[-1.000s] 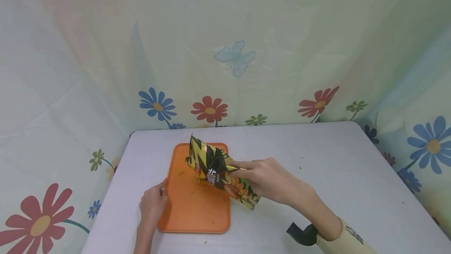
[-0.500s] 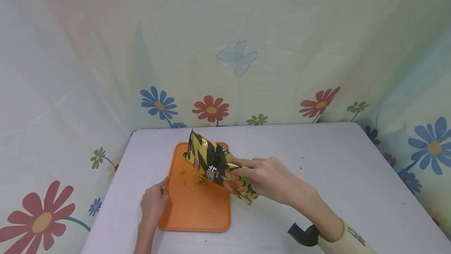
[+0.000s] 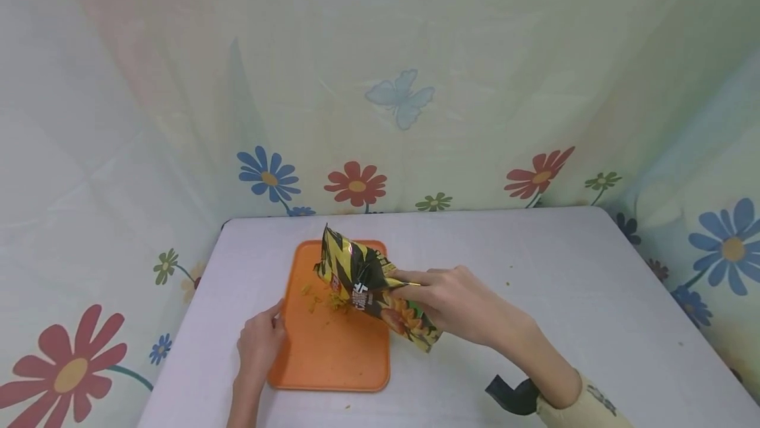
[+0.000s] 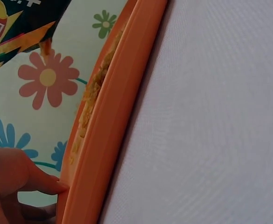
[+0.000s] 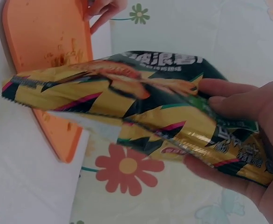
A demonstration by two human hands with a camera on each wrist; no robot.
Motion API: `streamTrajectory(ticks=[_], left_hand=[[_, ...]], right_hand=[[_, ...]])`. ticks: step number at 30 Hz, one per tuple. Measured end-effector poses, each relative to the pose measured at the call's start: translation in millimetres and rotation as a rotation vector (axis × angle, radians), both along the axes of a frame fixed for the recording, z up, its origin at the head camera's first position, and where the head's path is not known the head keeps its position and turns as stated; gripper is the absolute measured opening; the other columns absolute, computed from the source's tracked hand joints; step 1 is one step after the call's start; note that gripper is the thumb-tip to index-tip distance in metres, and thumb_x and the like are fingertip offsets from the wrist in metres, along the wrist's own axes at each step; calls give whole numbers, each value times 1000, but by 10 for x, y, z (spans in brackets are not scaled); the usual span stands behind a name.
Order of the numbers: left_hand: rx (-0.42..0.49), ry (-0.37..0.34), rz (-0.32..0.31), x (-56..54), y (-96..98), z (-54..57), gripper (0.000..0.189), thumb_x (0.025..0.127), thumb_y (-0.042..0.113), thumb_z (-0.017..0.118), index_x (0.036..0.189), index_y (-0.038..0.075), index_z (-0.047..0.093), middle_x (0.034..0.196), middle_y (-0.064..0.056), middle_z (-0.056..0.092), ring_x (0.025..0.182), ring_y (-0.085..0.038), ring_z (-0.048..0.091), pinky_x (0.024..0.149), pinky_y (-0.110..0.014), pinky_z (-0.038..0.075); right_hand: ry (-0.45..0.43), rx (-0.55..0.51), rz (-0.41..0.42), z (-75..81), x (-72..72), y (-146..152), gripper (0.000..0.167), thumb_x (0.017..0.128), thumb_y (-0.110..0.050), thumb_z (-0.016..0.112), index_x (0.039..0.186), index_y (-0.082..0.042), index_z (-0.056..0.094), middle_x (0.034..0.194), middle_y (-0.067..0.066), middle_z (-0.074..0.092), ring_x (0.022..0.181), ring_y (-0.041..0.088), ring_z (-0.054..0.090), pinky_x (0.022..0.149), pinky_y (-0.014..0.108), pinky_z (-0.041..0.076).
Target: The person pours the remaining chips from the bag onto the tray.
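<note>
My right hand (image 3: 460, 303) grips a black-and-yellow chip bag (image 3: 362, 286), tilted over an orange tray (image 3: 332, 365). In the right wrist view the thumb and fingers pinch the bag (image 5: 141, 88) from both sides. Broken chips (image 3: 337, 301) lie on the tray under the bag's lower-left part; in the left wrist view a heap of chips (image 4: 95, 86) shows behind the tray's rim, and one crumb hangs at the bag's edge. My left hand (image 3: 259, 339) pinches the tray's left edge, its fingertips on the rim (image 4: 87, 172).
A white-covered table (image 3: 534, 250) carries the tray, with a few crumbs (image 3: 507, 283) scattered to the right. A black strap (image 3: 513, 395) hangs by the right sleeve (image 3: 578, 405). A flower-printed cloth (image 3: 475, 85) stands behind and at both sides of the table.
More chip pieces have come to lie on the tray below the bag. The bag rose a little, then dropped back. The left hand keeps its place on the tray.
</note>
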State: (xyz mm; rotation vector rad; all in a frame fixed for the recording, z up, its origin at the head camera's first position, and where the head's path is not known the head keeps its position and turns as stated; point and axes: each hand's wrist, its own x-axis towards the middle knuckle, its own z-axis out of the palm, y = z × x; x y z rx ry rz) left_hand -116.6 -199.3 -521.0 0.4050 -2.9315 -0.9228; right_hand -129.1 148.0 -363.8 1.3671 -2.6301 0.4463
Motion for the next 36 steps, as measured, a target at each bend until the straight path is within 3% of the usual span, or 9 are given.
streamTrajectory(ticks=[4, 8, 10, 16, 24, 36], left_hand=[[-4, 7, -1, -3, 3, -5, 43, 97, 4, 58, 139, 2, 62, 60, 1, 48, 48, -11, 38, 45, -26, 32], [-9, 19, -3, -4, 4, -20, 43, 97, 4, 59, 139, 1, 63, 60, 1, 49, 48, -11, 38, 45, -26, 32], [-12, 23, -5, -6, 3, -30, 42, 97, 4, 59, 139, 2, 62, 60, 1, 49, 48, -11, 38, 45, -26, 32], [-2, 6, -1, 5, 0, -20, 44, 97, 3, 59, 140, 1, 61, 61, 0, 50, 48, -11, 39, 45, -25, 33], [1, 2, -3, 13, -4, -18, 44, 97, 4, 58, 141, 3, 61, 61, 0, 49, 48, -11, 39, 45, -26, 33], [-8, 11, -11, 9, -6, -30, 44, 96, 3, 58, 140, 2, 61, 60, 1, 50, 48, -11, 38, 45, -25, 32]], right_hand=[[17, -25, 2, 46, 20, 18, 32, 88, -2, 78, 116, -17, 79, 131, 4, 71, 77, 15, 73, 53, 10, 39], [29, -1, -15, 54, 34, 12, 32, 88, -4, 79, 116, -17, 79, 130, 5, 71, 81, 18, 75, 55, 10, 42], [36, 10, -20, 44, 37, 11, 31, 87, -4, 79, 116, -18, 79, 130, 5, 71, 79, 18, 74, 55, 10, 43], [52, 4, -11, 19, 44, 6, 30, 89, -3, 77, 115, -19, 79, 131, 3, 71, 65, 10, 63, 47, 12, 31], [22, 12, -22, 2, 54, 2, 28, 90, -6, 77, 115, -19, 79, 131, 4, 71, 68, 11, 66, 49, 12, 36], [46, 0, -18, -4, 53, 3, 27, 89, -6, 78, 113, -19, 80, 130, 4, 72, 72, 14, 71, 50, 12, 36]])
